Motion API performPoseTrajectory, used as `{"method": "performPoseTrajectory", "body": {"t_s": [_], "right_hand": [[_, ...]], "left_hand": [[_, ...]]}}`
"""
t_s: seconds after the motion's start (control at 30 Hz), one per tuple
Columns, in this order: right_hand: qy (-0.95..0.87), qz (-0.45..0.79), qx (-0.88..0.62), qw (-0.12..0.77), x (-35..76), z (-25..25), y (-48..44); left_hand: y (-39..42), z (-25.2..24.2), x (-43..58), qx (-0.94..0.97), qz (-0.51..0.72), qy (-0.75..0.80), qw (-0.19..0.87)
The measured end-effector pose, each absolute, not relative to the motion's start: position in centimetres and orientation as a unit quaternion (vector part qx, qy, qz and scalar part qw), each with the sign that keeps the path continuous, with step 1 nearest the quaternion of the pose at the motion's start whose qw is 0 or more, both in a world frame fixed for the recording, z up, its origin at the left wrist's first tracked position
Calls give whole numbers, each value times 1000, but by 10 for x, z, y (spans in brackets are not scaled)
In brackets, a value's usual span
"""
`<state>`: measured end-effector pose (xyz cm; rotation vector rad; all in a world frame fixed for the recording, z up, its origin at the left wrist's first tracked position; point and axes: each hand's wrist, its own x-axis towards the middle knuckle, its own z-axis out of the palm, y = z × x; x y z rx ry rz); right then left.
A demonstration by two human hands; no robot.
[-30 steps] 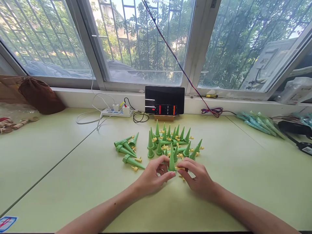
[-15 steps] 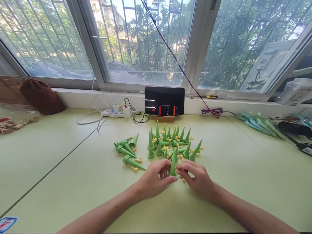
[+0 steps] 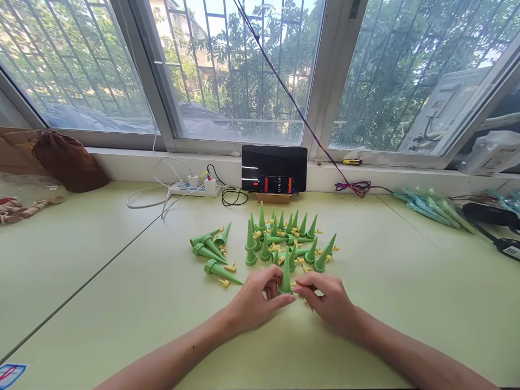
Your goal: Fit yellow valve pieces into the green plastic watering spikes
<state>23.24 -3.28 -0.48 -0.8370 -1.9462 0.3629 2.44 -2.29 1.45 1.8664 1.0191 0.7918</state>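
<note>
My left hand (image 3: pixel 262 292) grips a green plastic watering spike (image 3: pixel 286 275) by its wide base, with the tip pointing up. On the spike's right side, my right hand (image 3: pixel 327 297) pinches a small yellow valve (image 3: pixel 293 285) between thumb and fingers, its end against or very near the spike's base. Just beyond the hands stand and lie several more green spikes (image 3: pixel 311 252) with yellow valves among them. A smaller group of spikes (image 3: pixel 209 252) lies to the left, beside a loose yellow valve (image 3: pixel 223 283).
A tablet (image 3: pixel 274 162) with a phone (image 3: pixel 278 184) before it leans at the window. Left of it lies a power strip (image 3: pixel 195 188) with cables. A brown drawstring bag (image 3: pixel 69 160) sits far left; green and blue plastic packets (image 3: pixel 433 208) lie far right.
The held spike has shifted slightly left and stands a little straighter. My right hand has turned slightly at the yellow valve, while the other spikes stay put.
</note>
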Motion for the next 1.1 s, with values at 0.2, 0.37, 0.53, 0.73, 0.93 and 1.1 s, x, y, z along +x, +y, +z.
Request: {"method": "performPoseTrajectory", "body": {"t_s": [0.2, 0.37, 0.53, 0.73, 0.93, 1.1], "right_hand": [[-794, 166, -349, 469, 233, -6, -34], [-789, 192, -350, 468, 233, -6, -34], [-782, 227, -358, 456, 231, -8, -33], [-763, 306, -362, 440, 232, -10, -32], [-752, 350, -358, 430, 231, -13, -31], [-763, 317, -365, 430, 233, -11, -31]], "left_hand": [[-23, 12, 25, 743, 318, 412, 421], [-23, 10, 25, 740, 322, 409, 425], [-23, 9, 24, 748, 319, 417, 405], [-22, 5, 21, 763, 317, 412, 383], [-23, 4, 20, 774, 317, 409, 364], [-24, 7, 22, 774, 323, 413, 355]]}}
